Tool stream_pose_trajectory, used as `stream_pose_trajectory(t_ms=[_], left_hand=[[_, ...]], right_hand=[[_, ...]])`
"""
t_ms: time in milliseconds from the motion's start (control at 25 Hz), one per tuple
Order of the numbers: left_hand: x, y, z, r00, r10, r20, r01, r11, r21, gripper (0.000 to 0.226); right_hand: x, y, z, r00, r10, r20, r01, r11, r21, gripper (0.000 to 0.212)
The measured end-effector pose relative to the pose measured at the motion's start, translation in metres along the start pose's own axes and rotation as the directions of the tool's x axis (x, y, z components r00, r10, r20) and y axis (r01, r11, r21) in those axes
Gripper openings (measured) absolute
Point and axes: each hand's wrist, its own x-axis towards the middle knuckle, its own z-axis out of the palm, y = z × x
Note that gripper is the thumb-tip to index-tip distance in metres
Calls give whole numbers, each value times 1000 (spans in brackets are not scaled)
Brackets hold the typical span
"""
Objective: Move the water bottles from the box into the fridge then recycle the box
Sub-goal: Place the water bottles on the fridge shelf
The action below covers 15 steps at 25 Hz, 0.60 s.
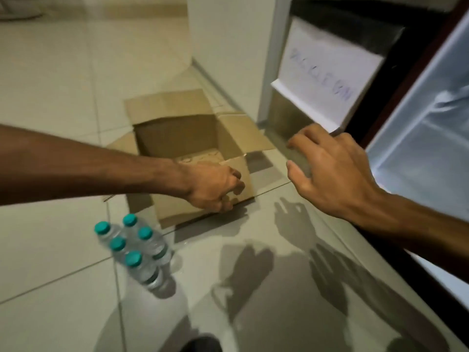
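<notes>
An open brown cardboard box (pixel 177 138) stands on the tiled floor, flaps spread, with no bottles visible inside. My left hand (pixel 215 189) grips the box's near wall at its right corner, fingers curled over the edge. My right hand (pixel 330 168) hovers to the right of the box, fingers spread and holding nothing. Several clear water bottles (pixel 142 250) with teal caps stand grouped on the floor in front of the box, to its left. The fridge (pixel 426 138), lit inside, is at the right with its door open.
A metal bin with a white paper sign (pixel 327 72) stands beyond the box at the right, next to a white wall corner (pixel 223 34). Pale floor tiles (pixel 63 85) stretch left and behind. A dark shoe tip (pixel 203 344) shows at the bottom edge.
</notes>
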Motion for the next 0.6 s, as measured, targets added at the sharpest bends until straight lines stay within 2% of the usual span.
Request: stream_pose_trajectory(t_ms=[120, 280, 480, 600], left_hand=[[-19, -6, 33, 963, -40, 268, 38, 999, 12, 47], [-41, -14, 63, 859, -160, 487, 157, 986, 48, 55], [-61, -14, 85, 767, -269, 582, 273, 958, 83, 60], [-61, -18, 92, 781, -294, 551, 338, 941, 24, 60]], right_hand=[[-8, -26, 20, 987, -81, 139, 76, 996, 42, 32], [-12, -47, 34, 963, -109, 247, 86, 991, 100, 33], [-12, -56, 40, 943, -160, 293, 114, 979, 166, 31], [-13, -56, 45, 938, -166, 305, 119, 979, 167, 29]])
